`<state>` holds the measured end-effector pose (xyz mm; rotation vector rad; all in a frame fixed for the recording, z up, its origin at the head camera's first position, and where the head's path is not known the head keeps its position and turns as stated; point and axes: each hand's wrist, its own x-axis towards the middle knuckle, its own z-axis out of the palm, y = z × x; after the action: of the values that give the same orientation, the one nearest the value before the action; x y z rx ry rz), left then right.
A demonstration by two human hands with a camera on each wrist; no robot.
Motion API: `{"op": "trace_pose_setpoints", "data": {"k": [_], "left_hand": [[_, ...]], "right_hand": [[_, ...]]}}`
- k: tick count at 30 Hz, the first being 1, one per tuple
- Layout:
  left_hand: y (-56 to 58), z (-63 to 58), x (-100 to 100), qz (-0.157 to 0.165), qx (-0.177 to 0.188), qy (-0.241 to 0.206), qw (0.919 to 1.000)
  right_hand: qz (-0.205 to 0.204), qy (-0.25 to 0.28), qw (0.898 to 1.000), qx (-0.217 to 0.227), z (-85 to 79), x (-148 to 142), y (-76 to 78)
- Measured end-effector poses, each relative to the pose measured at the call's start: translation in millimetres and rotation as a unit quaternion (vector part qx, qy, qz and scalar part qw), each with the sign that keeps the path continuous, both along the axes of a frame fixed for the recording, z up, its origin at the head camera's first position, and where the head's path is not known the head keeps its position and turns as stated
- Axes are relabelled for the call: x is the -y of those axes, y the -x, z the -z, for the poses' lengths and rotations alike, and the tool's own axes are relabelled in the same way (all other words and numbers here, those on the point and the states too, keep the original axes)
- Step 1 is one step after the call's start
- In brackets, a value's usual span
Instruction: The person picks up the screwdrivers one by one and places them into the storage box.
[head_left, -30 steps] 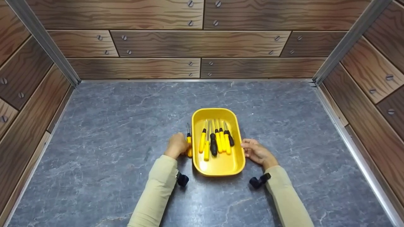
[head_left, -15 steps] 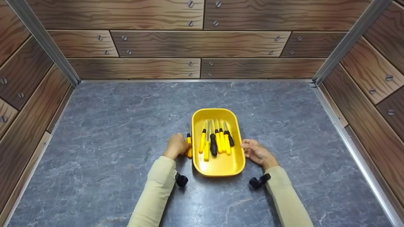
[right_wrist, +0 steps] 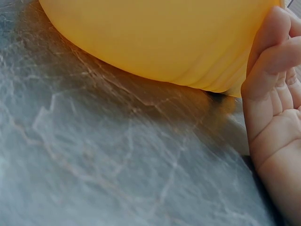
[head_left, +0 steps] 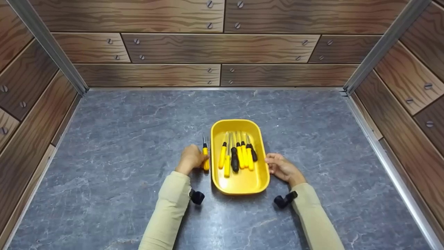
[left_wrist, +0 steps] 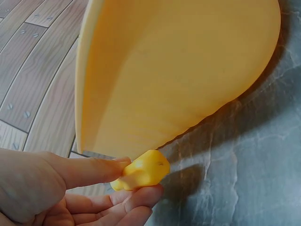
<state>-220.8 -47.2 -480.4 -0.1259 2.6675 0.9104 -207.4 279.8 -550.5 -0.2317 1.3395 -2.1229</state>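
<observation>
My left hand pinches the yellow handle of a screwdriver between thumb and fingers, just left of a yellow tray. The screwdriver's black collar and metal shaft point toward the back wall. In the left wrist view the rounded end of the yellow handle sticks out from the fingers, near the tray's outer wall. Several screwdrivers with yellow or black handles lie side by side in the tray. On the other side, my right hand rests its loosely bent fingers against the tray's right wall.
The grey marble-patterned table carries the tray. Wood-print panels enclose it at the back and both sides, with metal rails along the edges. Black wrist cameras sit at both cuffs.
My left hand has moved slightly left and away from me with the screwdriver, widening the gap to the tray. The right hand, the tray and its contents have stayed put.
</observation>
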Motion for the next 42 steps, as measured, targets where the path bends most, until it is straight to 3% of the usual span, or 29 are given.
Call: {"op": "trace_pose_setpoints", "data": {"k": [13,23,33,42], "left_hand": [[-3.5,-11.9,2.6,0.003,-0.043,0.002,0.9991],[-3.6,-18.8,3.7,0.003,-0.049,0.005,0.9988],[-6.0,-25.7,3.7,0.012,-0.082,-0.001,0.9966],[-7.6,-32.2,1.5,0.007,-0.072,-0.013,0.9973]], "right_hand": [[0.004,-0.002,1.000,-0.004,2.2,-0.1,-1.4],[0.013,-0.010,1.000,0.003,1.0,0.8,-0.8],[0.004,-0.005,1.000,-0.005,-0.3,1.7,-1.1],[-0.004,0.001,1.000,-0.007,0.0,0.9,-0.6]]}}
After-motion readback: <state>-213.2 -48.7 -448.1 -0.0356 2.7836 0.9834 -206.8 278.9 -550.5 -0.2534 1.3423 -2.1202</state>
